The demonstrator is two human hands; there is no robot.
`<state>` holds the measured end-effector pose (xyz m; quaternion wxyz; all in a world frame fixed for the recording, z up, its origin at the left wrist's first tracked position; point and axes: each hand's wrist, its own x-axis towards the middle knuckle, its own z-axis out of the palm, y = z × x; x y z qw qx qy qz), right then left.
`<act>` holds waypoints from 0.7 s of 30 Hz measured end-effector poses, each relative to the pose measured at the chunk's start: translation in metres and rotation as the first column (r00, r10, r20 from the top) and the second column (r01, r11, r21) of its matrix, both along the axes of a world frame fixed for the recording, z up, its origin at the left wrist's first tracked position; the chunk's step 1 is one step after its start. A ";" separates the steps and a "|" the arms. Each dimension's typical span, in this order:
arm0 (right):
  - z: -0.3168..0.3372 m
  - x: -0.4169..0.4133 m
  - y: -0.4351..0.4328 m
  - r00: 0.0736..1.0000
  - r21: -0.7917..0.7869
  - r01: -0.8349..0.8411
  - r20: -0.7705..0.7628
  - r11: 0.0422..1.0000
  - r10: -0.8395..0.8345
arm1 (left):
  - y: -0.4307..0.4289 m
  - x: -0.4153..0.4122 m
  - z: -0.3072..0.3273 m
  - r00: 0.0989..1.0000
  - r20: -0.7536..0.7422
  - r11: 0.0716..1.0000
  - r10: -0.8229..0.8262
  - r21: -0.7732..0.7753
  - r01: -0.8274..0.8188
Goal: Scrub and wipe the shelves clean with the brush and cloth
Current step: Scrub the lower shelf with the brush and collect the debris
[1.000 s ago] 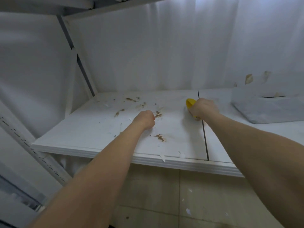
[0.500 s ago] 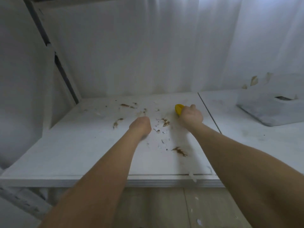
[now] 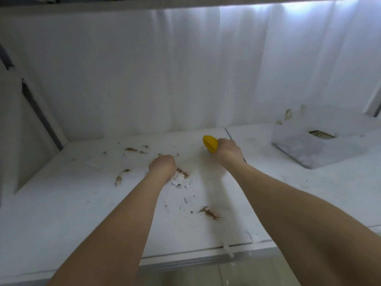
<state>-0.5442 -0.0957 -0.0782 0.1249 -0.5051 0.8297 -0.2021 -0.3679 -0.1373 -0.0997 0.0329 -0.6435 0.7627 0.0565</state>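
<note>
The yellow brush [image 3: 210, 143] is being gripped by the right hand [image 3: 227, 152] at the shelf [image 3: 61, 213] rear; the left hand [image 3: 162, 167] is being held curled, contents indiscernible; brown stains [image 3: 208, 212] are being found widespread; cleaning is being judged barely begun.

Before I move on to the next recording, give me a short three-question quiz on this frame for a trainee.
1. True or false: the right hand grips the yellow brush.
2. Where does the grey box stand on the shelf? A: left of both hands. B: right of both hands. C: between them.
3. Fill in: the smears beside the left hand are ___ in colour.
Key: 1 true; 2 B; 3 brown.
</note>
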 end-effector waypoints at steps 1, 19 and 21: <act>-0.001 -0.009 -0.008 1.000 -0.020 0.015 0.009 1.000 -0.015 | -0.003 -0.001 0.001 1.000 0.008 1.000 -0.009 0.000 0.009; -0.026 0.062 -0.097 0.929 -0.034 -0.331 -0.185 0.943 0.319 | -0.018 -0.005 -0.001 0.984 0.177 0.999 -0.010 0.031 0.005; -0.029 0.075 -0.085 0.904 -0.027 -0.385 -0.214 0.922 0.371 | -0.017 -0.001 0.001 0.989 0.145 0.998 -0.012 0.064 0.003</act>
